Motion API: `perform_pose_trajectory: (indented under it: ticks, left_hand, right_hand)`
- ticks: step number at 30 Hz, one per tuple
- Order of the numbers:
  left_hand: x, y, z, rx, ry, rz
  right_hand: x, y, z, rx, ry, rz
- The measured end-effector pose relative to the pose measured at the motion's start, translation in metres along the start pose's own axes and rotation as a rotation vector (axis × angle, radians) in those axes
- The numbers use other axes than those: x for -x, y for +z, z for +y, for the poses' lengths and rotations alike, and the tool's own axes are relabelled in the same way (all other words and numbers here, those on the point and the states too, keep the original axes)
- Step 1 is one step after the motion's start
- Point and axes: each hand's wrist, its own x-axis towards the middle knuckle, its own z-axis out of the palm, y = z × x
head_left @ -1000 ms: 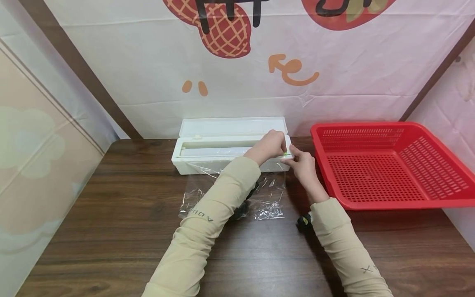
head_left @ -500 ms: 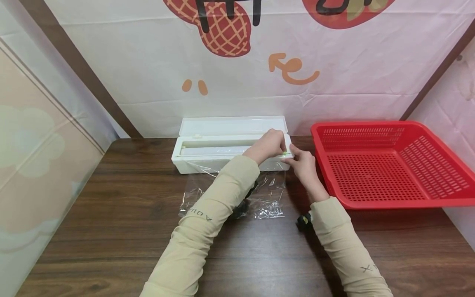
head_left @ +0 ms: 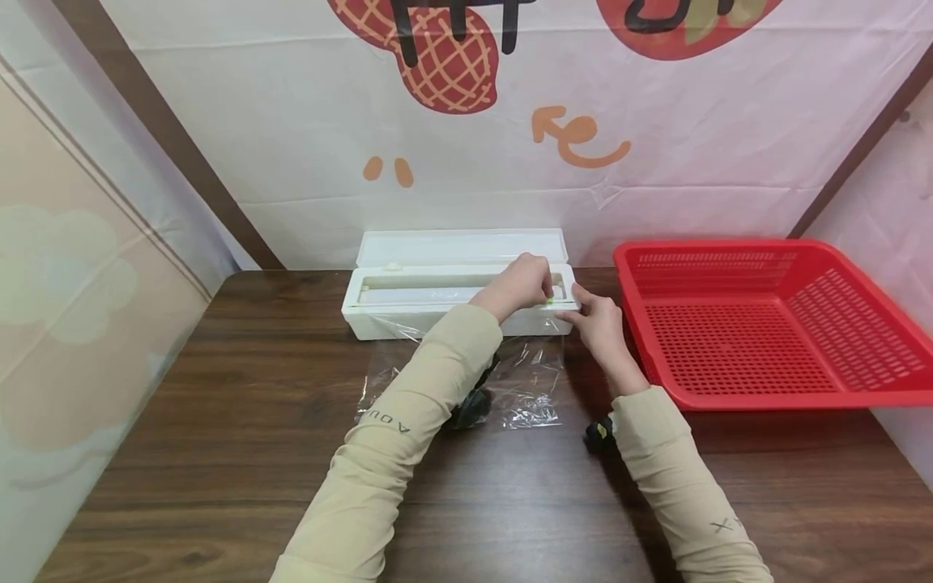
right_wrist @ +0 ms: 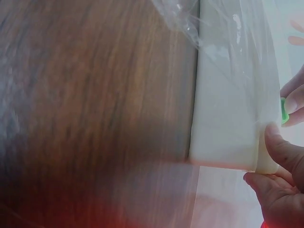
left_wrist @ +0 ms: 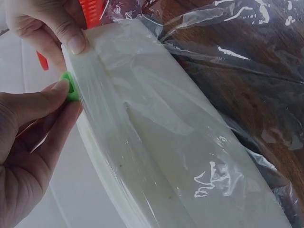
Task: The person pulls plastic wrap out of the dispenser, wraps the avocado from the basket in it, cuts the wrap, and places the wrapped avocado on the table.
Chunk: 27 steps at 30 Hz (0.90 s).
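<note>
Head view: white cling-film dispenser box (head_left: 452, 304) sits at the back of the wooden table (head_left: 219, 421), lid tipped up against the wall. A length of clear film (head_left: 510, 380) is already drawn out over the box's front edge and lies rumpled on the table in front of it. The sheet is not yet separated from the roll, as far as can be judged; the cut looks like the part left to do.

Left hand (head_left: 521, 283) reaches across to the right end of the box, fingers curled, thumb and forefinger pinching a small green slider (head_left: 548, 302) on the front rail. Left wrist view: the green slider (left_wrist: 70, 86) sits right at the box corner, thumb tip touching it, film stretched over the rail just beside it.

Right hand (head_left: 598, 320) holds the box's right end, thumb pressed on the top corner, fingers curled around the end wall. Right wrist view confirms the thumb (right_wrist: 280, 142) on the corner, the slider just above it, near but apart.

Red basket (head_left: 765, 324) stands just to the right of the box, nothing visible in it.
</note>
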Motion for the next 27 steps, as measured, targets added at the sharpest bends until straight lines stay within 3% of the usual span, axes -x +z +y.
perform_pose_trajectory:
  ticks: [13,27]
  left_hand:
    - [0.0,0.0,0.004,-0.026,-0.011,-0.011]
    - [0.003,0.0,0.002,0.014,-0.003,-0.018]
  right_hand:
    - [-0.003,0.001,-0.004,0.017,0.012,-0.01]
    - [-0.01,-0.002,-0.002,-0.008,0.031,-0.174]
